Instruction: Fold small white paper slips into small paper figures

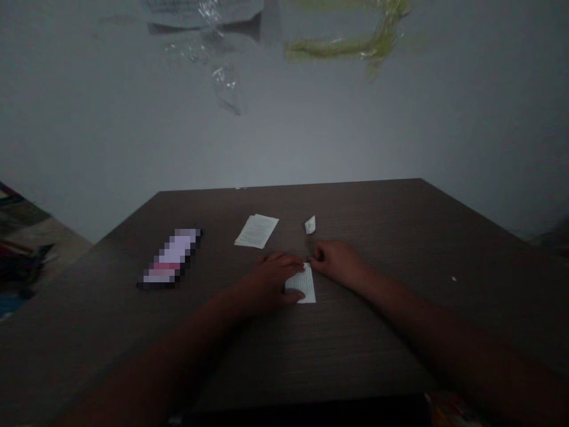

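A small printed piece of paper (307,286) lies on the table before me, partly hidden under my left hand. My left hand (271,281) rests on it from the left, its fingers stretched out and the thumb spread along the lower part. At the paper's upper right corner is my right hand (340,262), its fingers curled and the thumb and index tips closed at the corner. A folded bit of paper (310,225) stands just beyond my right hand. Farther left lies a loose stack of printed paper pieces (256,231).
A phone (171,258) with a lit, pixelated screen lies on the left of the dark wooden table (355,350). A tiny white scrap (454,279) is at the right. The table meets a pale wall (284,136) with tape and plastic stuck on it.
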The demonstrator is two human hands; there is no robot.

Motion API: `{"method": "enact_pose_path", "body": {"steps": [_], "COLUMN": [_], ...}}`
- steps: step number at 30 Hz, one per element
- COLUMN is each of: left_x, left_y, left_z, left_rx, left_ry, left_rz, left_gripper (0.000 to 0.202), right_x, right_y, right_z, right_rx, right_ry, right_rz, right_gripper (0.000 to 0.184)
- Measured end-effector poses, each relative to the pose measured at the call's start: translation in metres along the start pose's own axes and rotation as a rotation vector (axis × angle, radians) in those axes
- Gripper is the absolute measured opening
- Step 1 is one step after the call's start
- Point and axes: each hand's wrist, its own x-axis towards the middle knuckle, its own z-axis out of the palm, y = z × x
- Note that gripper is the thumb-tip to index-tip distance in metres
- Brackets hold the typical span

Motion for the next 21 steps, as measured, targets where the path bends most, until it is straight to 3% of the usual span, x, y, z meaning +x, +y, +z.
{"method": "enact_pose_path", "body": {"steps": [5, 11, 21], "left_x": [0.0, -0.001, -0.001], "left_y": [0.0, 0.002, 0.003], "left_z": [0.001, -0.002, -0.002], "left_rx": [0.024, 0.046, 0.035], "left_ry": [0.005, 0.013, 0.012], "left_rz": [-0.005, -0.001, -0.015], "left_gripper": [0.056, 0.055, 0.06], "right_x": [-0.002, -0.013, -0.037], "right_y": [0.004, 0.008, -0.009], "right_z": [-0.001, -0.009, -0.025], "right_rx": [0.022, 0.1, 0.065], "right_ry": [-0.009, -0.116, -0.241], "right_rz": [-0.06, -0.18, -0.36], "right_gripper": [0.014, 0.017, 0.017]}}
